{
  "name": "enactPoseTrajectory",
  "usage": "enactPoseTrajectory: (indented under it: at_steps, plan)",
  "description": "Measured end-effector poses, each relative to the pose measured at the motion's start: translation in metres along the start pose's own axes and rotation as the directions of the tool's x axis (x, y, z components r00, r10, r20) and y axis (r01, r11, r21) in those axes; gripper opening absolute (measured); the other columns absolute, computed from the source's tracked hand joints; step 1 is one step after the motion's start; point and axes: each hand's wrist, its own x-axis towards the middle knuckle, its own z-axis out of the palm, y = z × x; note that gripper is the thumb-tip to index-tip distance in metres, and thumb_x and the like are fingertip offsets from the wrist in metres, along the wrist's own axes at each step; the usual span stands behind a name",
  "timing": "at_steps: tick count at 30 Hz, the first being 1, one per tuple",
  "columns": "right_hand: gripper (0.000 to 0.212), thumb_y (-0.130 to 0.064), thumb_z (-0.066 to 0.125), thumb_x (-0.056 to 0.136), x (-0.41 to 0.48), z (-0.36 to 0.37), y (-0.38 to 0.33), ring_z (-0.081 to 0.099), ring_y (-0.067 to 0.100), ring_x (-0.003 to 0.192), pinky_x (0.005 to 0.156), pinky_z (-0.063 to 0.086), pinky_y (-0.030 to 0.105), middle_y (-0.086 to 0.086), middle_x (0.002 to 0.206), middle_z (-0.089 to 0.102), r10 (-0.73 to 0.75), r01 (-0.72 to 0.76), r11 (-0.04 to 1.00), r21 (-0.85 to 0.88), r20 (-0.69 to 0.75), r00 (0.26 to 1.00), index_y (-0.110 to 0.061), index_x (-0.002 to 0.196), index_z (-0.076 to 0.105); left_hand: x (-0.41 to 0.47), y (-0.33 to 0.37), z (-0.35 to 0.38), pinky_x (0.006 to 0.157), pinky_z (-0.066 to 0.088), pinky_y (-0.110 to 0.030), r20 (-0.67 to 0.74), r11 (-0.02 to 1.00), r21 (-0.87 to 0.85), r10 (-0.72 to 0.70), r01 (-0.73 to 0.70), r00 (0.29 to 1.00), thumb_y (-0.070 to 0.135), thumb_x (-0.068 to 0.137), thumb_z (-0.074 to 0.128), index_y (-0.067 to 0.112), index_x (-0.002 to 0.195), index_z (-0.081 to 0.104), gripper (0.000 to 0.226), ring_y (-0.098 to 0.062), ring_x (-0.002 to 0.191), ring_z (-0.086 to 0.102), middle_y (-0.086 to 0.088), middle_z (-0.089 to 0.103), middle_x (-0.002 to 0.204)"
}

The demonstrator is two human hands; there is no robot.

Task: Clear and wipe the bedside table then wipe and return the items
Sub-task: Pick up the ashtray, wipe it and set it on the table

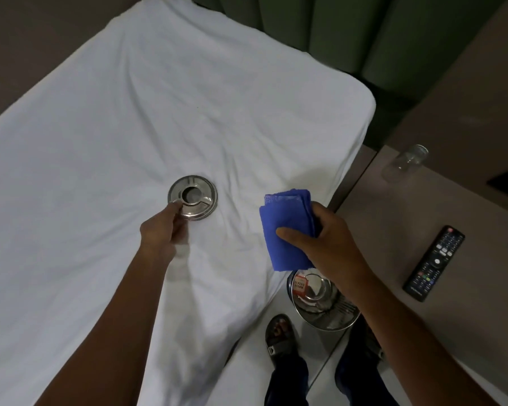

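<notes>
near the person's feet, one foot in a sandal point(279, 335) is showing on the pale floor, and beside it one metal bin point(324, 303) is standing, with a red and white wrapper lying inside. the person is holding both arms out over the bed.

the right hand point(332, 238) is gripping one folded blue cloth point(285, 227), thumb pressed on the front and the other fingers wrapped behind. the left hand point(162, 227) is reaching to one round metal ashtray point(192, 197) that is lying on the white sheet point(129, 112). its fingertips are touching the near rim; i cannot tell if they are already pinching it or only arriving.

i am thinking the step is wiping this ashtray before returning it. to do it well, the left hand should be pinching the rim firmly and lifting it off the soft sheet, then the cloth should be going around the top ring and into the centre hole, then under the base.

on the right, the bedside table point(393, 224) is already carrying one black remote point(434, 263) near its front and one clear glass point(405, 162) farther back, well apart from each other. a dark thing at the far right edge is too cut off to name. behind the bed, a green padded headboard point(335, 24) is standing.
</notes>
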Motion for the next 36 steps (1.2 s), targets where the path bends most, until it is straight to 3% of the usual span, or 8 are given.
enactPoseTrajectory:
  at_steps: [3, 7, 13, 18, 23, 27, 31, 36]
  plan:
    - [0.028, -0.019, 0.074, 0.078, 0.002, 0.001, -0.004, 0.061, 0.006, 0.079, 0.063, 0.046, 0.012, -0.005, 0.088, 0.066, -0.116, 0.106, 0.984, -0.141, -0.061, 0.991, -0.022, 0.104, 0.062, -0.026, 0.002, 0.006, 0.079, 0.056, -0.032, 0.120, 0.999, -0.033, 0.037, -0.034, 0.992, 0.014, 0.079, 0.076, 0.007, 0.081, 0.066, 0.012, -0.020, 0.067, 0.062, 0.000, 0.064, 0.060]
    - [0.029, -0.011, 0.058, 0.089, 0.004, -0.001, -0.002, 0.058, 0.019, 0.098, 0.083, 0.051, 0.031, 0.005, 0.106, 0.062, -0.389, 0.324, 0.876, -0.357, -0.127, 0.912, -0.013, 0.118, 0.058, -0.073, -0.015, 0.025, 0.068, 0.060, -0.026, 0.264, 0.994, -0.007, 0.111, -0.113, 0.958, 0.007, 0.084, 0.070, 0.005, 0.111, 0.066, 0.027, -0.027, 0.079, 0.067, -0.013, 0.071, 0.091]
    - [0.042, -0.016, 0.041, 0.089, 0.002, 0.002, 0.008, 0.051, 0.031, 0.126, 0.098, 0.047, 0.051, 0.015, 0.134, 0.057, -0.452, 0.357, 0.758, -0.546, -0.045, 0.891, -0.009, 0.128, 0.055, -0.138, -0.060, 0.061, 0.092, 0.057, -0.034, 0.567, 0.983, 0.020, 0.138, -0.182, 0.812, 0.013, 0.096, 0.056, 0.016, 0.130, 0.061, 0.035, -0.023, 0.104, 0.070, -0.011, 0.073, 0.113]
    - [0.052, -0.009, 0.033, 0.075, -0.020, -0.023, 0.024, 0.046, 0.020, 0.130, 0.104, 0.029, 0.034, 0.003, 0.129, 0.062, -0.484, 0.449, 0.662, -0.601, 0.116, 0.868, -0.016, 0.116, 0.065, -0.146, -0.078, 0.094, 0.080, 0.061, -0.029, 0.615, 0.933, -0.217, -0.099, 0.288, 0.783, 0.019, 0.087, 0.059, 0.012, 0.129, 0.061, 0.042, -0.019, 0.091, 0.072, -0.009, 0.072, 0.111]
    - [0.052, -0.013, 0.035, 0.071, -0.035, -0.073, 0.068, 0.047, 0.016, 0.126, 0.102, 0.032, 0.035, 0.003, 0.126, 0.065, -0.361, 0.268, 0.682, -0.681, 0.005, 0.933, -0.018, 0.113, 0.066, -0.148, -0.105, 0.122, 0.087, 0.058, -0.032, 0.586, 0.919, -0.188, -0.179, 0.347, 0.790, 0.022, 0.080, 0.064, 0.018, 0.102, 0.065, 0.022, -0.020, 0.089, 0.068, -0.004, 0.072, 0.097]
    - [0.057, -0.015, 0.031, 0.073, -0.029, -0.116, 0.087, 0.054, 0.029, 0.123, 0.096, 0.046, 0.050, 0.009, 0.129, 0.062, -0.307, 0.123, 0.766, -0.630, -0.191, 0.932, -0.013, 0.121, 0.062, -0.167, -0.146, 0.163, 0.091, 0.056, -0.032, 0.642, 0.956, 0.062, -0.257, 0.285, 0.722, 0.019, 0.086, 0.063, 0.018, 0.115, 0.063, 0.029, -0.017, 0.093, 0.069, -0.004, 0.072, 0.106]
    - [0.057, -0.012, 0.034, 0.069, -0.029, -0.148, 0.108, 0.052, 0.025, 0.125, 0.103, 0.038, 0.040, 0.007, 0.129, 0.062, -0.319, 0.163, 0.805, -0.571, -0.184, 0.930, -0.012, 0.118, 0.064, -0.171, -0.176, 0.220, 0.096, 0.052, -0.034, 0.679, 0.951, 0.148, -0.296, 0.270, 0.672, 0.010, 0.095, 0.053, 0.018, 0.127, 0.062, 0.034, -0.019, 0.095, 0.069, -0.009, 0.071, 0.114]
    - [0.051, 0.003, 0.059, 0.067, -0.045, -0.205, 0.156, 0.063, 0.030, 0.107, 0.091, 0.051, 0.051, 0.008, 0.113, 0.068, -0.167, -0.026, 0.817, -0.576, -0.280, 0.945, -0.014, 0.114, 0.062, -0.159, -0.217, 0.315, 0.074, 0.057, -0.031, 0.539, 0.937, 0.243, -0.345, 0.250, 0.769, 0.019, 0.097, 0.055, 0.019, 0.100, 0.066, 0.012, -0.011, 0.069, 0.067, 0.000, 0.074, 0.080]
